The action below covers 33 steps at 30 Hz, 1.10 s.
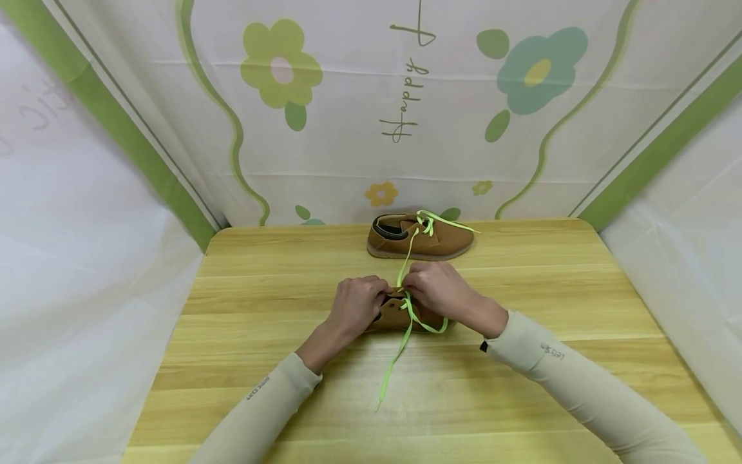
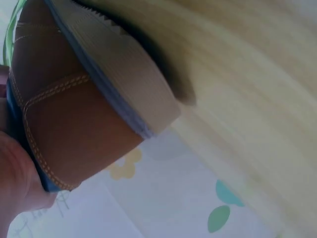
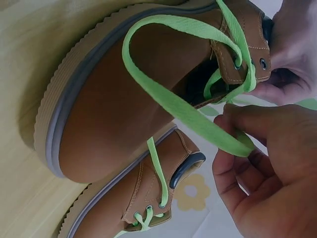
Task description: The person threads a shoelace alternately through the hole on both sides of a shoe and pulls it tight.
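A brown lace-up shoe (image 1: 390,317) with a ridged pale sole lies sideways on the wooden table, toe to the right. My left hand (image 1: 358,299) is at its ankle opening, fingertips gripping the upper beside the eyelets. Over the laced part, my right hand (image 1: 437,287) pinches a neon green shoelace (image 3: 183,111) between thumb and fingers. In the right wrist view the lace loops over the toe and passes through an eyelet (image 3: 263,63). One loose lace end trails toward the table's near side. The left wrist view shows the shoe's heel (image 2: 84,134).
A matching brown shoe (image 1: 449,243) with green laces stands at the table's back edge, toe to the right. Behind it hangs a white curtain (image 1: 348,145) printed with flowers, and white panels flank both sides. Bare wooden table (image 1: 464,412) shows in front.
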Each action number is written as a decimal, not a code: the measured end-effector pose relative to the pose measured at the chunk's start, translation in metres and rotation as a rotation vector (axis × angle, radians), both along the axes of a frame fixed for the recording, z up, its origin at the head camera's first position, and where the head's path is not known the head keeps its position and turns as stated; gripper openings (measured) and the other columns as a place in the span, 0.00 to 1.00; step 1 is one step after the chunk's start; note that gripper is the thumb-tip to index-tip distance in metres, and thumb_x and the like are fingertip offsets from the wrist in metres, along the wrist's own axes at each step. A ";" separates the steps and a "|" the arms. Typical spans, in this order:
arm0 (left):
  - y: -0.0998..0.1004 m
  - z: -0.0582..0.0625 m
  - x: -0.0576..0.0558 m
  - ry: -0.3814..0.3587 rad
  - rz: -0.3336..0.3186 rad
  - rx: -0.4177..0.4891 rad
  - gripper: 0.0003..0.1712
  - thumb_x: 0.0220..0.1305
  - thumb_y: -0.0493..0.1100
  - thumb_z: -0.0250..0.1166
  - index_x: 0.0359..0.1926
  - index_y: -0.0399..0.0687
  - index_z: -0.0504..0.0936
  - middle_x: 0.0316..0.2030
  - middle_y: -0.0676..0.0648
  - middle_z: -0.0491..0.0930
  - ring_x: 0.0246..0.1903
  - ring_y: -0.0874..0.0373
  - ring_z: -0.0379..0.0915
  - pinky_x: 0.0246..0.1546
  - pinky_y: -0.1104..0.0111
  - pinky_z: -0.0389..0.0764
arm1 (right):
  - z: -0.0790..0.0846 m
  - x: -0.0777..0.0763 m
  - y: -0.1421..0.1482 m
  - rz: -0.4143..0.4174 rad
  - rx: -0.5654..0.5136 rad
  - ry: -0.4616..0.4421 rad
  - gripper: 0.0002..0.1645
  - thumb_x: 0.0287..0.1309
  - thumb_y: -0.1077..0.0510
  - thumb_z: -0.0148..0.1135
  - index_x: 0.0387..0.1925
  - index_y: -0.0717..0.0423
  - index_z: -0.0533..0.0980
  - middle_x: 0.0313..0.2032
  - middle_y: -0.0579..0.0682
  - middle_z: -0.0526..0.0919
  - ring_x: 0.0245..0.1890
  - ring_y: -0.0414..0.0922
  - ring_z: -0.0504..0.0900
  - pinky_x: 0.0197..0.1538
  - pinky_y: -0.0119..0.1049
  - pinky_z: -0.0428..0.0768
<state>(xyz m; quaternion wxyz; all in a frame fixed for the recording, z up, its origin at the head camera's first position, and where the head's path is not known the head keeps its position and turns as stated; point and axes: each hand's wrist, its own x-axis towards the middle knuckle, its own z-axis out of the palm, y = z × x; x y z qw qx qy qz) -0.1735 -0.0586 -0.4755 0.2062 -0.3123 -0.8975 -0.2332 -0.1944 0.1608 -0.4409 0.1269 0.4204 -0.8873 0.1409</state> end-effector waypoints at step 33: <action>0.000 0.019 -0.015 -0.529 0.120 0.068 0.07 0.75 0.45 0.68 0.40 0.55 0.92 0.34 0.54 0.89 0.29 0.60 0.81 0.24 0.64 0.74 | -0.010 -0.002 -0.007 -0.066 -0.072 -0.160 0.10 0.62 0.64 0.75 0.44 0.56 0.86 0.33 0.46 0.87 0.29 0.41 0.85 0.32 0.39 0.83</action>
